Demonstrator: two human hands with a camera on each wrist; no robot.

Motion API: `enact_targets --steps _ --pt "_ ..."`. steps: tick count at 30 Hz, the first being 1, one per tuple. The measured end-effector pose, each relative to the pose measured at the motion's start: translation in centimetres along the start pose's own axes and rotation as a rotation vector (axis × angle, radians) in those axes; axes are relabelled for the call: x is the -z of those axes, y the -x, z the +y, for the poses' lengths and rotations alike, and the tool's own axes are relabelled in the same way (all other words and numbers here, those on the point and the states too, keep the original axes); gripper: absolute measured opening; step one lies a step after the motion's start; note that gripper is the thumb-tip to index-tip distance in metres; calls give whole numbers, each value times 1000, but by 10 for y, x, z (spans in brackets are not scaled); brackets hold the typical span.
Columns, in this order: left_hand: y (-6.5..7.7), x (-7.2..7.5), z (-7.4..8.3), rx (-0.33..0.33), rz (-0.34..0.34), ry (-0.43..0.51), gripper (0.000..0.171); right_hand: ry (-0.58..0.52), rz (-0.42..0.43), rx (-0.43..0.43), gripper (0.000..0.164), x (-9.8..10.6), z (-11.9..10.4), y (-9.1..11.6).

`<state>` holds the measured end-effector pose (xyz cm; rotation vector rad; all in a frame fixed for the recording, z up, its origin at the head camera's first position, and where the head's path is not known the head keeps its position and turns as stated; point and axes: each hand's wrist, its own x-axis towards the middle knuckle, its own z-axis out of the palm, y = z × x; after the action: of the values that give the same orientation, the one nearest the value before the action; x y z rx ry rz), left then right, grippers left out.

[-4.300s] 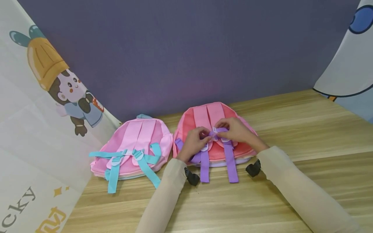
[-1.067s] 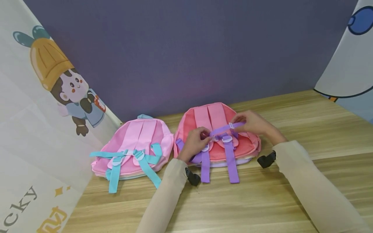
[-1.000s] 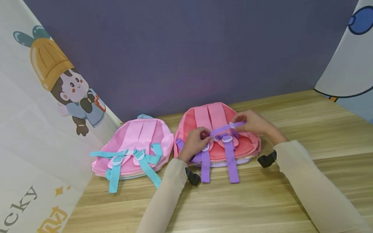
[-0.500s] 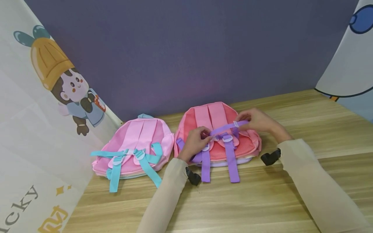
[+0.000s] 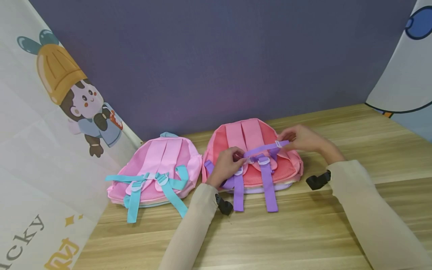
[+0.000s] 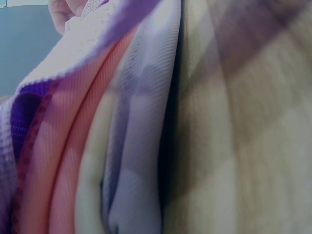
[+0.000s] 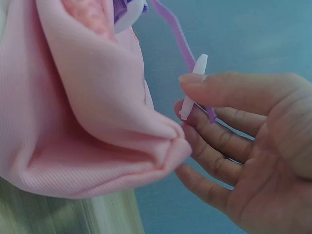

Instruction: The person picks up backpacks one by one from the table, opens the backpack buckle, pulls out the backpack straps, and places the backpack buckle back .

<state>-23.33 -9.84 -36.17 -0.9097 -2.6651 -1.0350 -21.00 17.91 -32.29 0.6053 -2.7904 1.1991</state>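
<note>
A coral-pink backpack (image 5: 219, 144) lies back side up on the wooden table, with purple webbing straps. Over its lower middle my left hand (image 5: 227, 165) pinches the purple chest strap (image 5: 260, 149) beside a small clear buckle (image 5: 250, 160). My right hand (image 5: 303, 138), off the backpack's right side, pinches the strap's other end at a white plastic slider (image 7: 195, 85). Between the hands the strap runs taut, with a purple loop hanging below the slider. In the right wrist view, thumb and fingertips hold slider and strap edge. The left wrist view shows mostly the bag's layered side (image 6: 141, 126).
To the left, touching the coral one, lies a lighter pink backpack (image 5: 152, 157) with turquoise straps (image 5: 134, 202). Two purple strap tails (image 5: 269, 191) hang toward the table's front. A dark panel (image 5: 216, 67) stands behind, and a printed cartoon curtain (image 5: 30, 131) borders the left.
From close beside the left hand, my right hand has moved right, drawing the strap out. Over the last second the slider has shifted further right. The left hand has stayed in place.
</note>
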Motion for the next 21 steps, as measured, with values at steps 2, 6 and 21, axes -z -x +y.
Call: enact_targets --steps 2,6,21 --pt "0 0 0 2 -1 0 18 0 -2 -7 29 1 1 0" --pt "0 0 1 4 -4 2 18 -3 -6 -34 30 3 1 1" --pt "0 -1 -1 -1 -4 2 18 16 -24 -59 29 10 7 3"
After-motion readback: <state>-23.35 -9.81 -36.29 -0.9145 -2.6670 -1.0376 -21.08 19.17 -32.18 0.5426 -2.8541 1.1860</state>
